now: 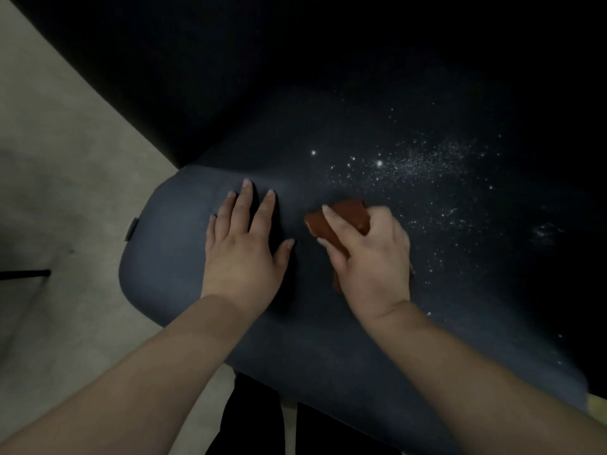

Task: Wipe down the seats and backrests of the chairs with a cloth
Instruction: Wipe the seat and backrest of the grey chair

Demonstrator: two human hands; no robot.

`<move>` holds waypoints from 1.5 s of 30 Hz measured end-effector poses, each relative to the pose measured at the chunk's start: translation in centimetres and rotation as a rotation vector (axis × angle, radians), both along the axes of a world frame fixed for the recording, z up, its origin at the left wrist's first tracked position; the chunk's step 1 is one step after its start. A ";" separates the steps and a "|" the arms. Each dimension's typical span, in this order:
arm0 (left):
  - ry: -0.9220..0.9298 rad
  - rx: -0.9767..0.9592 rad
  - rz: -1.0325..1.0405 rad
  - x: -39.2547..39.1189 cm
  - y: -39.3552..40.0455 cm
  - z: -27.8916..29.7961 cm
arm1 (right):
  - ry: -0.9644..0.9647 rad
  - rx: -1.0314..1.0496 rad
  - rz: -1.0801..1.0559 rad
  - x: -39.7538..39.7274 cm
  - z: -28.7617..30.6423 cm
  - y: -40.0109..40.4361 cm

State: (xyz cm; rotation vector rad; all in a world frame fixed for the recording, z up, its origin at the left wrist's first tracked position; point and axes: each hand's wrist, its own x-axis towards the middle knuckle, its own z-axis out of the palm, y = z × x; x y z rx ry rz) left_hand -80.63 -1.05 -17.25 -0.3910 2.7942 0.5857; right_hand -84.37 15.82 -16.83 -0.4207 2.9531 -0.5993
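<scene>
**Folded cloth at the edge of the crumbs**

The right hand (368, 254) is curled round a folded reddish-brown cloth (341, 216), pressing it onto the dark blue seat (170, 231) near its middle; the left hand (244, 244) lies flat beside it, fingers straight and spread, holding nothing and seemingly steadying the chair. The cloth looks soft and light, so it will likely bunch or unfold unless gripped over the top of the fold as it is now, with the palm bearing down; the seat looks padded and matte, so it may drag a little under the wipe. White specks (423, 162) are scattered just beyond the cloth and off to the right, some well apart near the dim far side. The seat's rounded edge falls away to the pale floor (59, 159) on the left, giving open room to sweep debris off; the backrest (230, 77) rises dark behind, closing that side; the left hand sits in the path of a leftward stroke.
</scene>
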 end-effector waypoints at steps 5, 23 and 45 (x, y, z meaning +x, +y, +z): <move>0.000 -0.009 -0.003 -0.4 0.0 0.0 | -0.065 0.006 0.006 -2.7 0.2 -1.9; -0.047 -0.014 -0.063 -2.4 -1.6 0.3 | -0.077 -0.063 0.054 -3.3 0.8 -0.9; -0.037 0.004 -0.066 -4.2 -1.5 0.0 | -0.035 -0.110 0.148 -5.2 0.5 -2.5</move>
